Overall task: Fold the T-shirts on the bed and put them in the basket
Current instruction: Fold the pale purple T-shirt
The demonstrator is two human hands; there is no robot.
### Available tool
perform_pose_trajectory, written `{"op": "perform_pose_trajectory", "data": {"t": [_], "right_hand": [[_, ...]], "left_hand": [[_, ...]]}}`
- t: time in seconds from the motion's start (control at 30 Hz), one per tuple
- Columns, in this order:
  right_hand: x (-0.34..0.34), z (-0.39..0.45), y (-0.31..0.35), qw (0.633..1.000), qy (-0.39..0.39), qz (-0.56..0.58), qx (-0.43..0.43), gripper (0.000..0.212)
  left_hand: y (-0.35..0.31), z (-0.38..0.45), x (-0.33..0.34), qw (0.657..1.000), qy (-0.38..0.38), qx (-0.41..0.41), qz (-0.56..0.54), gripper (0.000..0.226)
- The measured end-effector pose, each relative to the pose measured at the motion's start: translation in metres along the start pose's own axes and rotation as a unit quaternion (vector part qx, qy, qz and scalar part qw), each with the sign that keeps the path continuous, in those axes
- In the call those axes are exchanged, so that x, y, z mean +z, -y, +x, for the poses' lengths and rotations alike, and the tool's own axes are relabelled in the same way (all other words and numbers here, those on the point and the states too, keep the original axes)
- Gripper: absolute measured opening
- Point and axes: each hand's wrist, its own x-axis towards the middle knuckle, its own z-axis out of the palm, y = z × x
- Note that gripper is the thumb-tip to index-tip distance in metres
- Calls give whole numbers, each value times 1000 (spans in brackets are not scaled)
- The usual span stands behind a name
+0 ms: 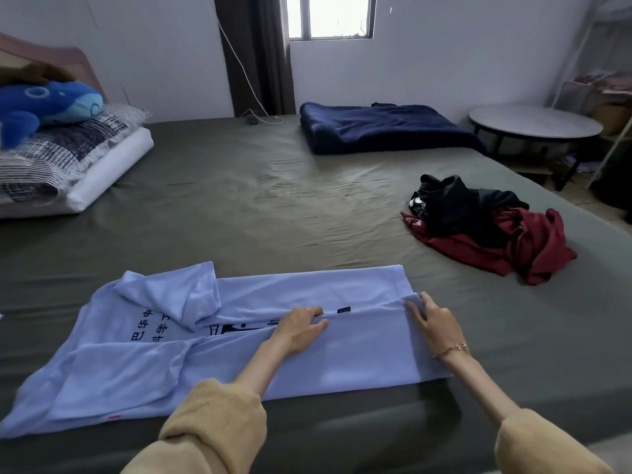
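Head view: a light blue T-shirt [273,336] lies spread on the bed [239,206], both long sides folded inward, left hand [301,328] and right hand [434,325] pinching the near flap's edge; next, seemingly, folding it crosswise; no basket visible.

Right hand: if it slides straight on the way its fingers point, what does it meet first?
The right hand points up-left across the light blue T-shirt. First comes that shirt's far folded layer, then bare green sheet. The black and red pile looks off to the side, though depth is unclear.
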Motion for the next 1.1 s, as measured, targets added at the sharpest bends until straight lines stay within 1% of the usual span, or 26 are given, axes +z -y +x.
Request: {"op": "perform_pose_trajectory", "data": {"t": [0.07, 0.17, 0.27, 0.37, 0.43, 0.47, 0.53, 0.57, 0.6, 0.67, 0.7, 0.73, 0.77, 0.8, 0.83, 0.87, 0.93, 0.97, 1.03, 1.1], "right_hand": [[2, 2, -4, 999, 12, -39, 17, 29], [4, 5, -9, 992, 29, -114, 45, 34], [4, 4, -7, 979, 41, -193, 59, 41], [3, -2, -6, 969, 8, -237, 66, 45], [5, -4, -7, 967, -62, -243, 55, 42], [6, -4, -7, 964, -99, -246, 23, 40], [12, -4, -7, 950, -157, -261, -69, 33], [16, -4, -7, 945, -162, -255, -124, 28], [20, -4, -6, 943, -146, -240, -179, 24], [34, -5, -3, 937, -97, -211, -262, 27], [42, -7, -2, 934, -60, -215, -278, 32], [46, -10, 0, 933, -22, -231, -275, 41], [51, -11, 0, 932, 5, -244, -267, 50], [54, -11, 0, 933, 16, -249, -259, 54], [54, -11, 1, 935, 15, -246, -255, 52], [51, -11, 3, 938, 8, -244, -248, 46], [49, -6, 12, 938, -29, -235, -253, 36], [49, -4, 17, 939, -41, -226, -256, 34], [51, 2, 23, 942, -38, -211, -258, 39], [53, 10, 27, 942, -31, -208, -260, 44]], "left_hand": [[-5, 0, 2, 1000, 3, 11, 27, 18], [-12, -1, 5, 997, -2, 27, 66, 23], [-17, -2, 11, 991, -41, 41, 124, 30], [-17, -3, 18, 982, -92, 62, 155, 27], [-15, -1, 26, 974, -125, 107, 158, 27], [-14, -1, 31, 965, -146, 137, 169, 29], [-14, -1, 42, 951, -164, 186, 183, 34], [-15, -1, 47, 946, -158, 214, 184, 37], [-16, -1, 53, 941, -142, 241, 191, 39], [-18, -2, 59, 932, -103, 273, 214, 45], [-18, -3, 61, 931, -86, 274, 227, 49], [-19, -3, 61, 930, -75, 273, 235, 54], [-19, -3, 61, 930, -66, 271, 239, 58], [-19, -3, 60, 929, -64, 272, 242, 61], [-20, -4, 58, 928, -66, 269, 248, 60], [-22, -4, 56, 928, -80, 264, 252, 54], [-18, -3, 50, 928, -133, 247, 247, 41], [-14, -4, 45, 931, -154, 229, 237, 43], [1, -5, 34, 934, -185, 183, 245, 50], [25, -9, 24, 931, -209, 142, 264, 43]]}}
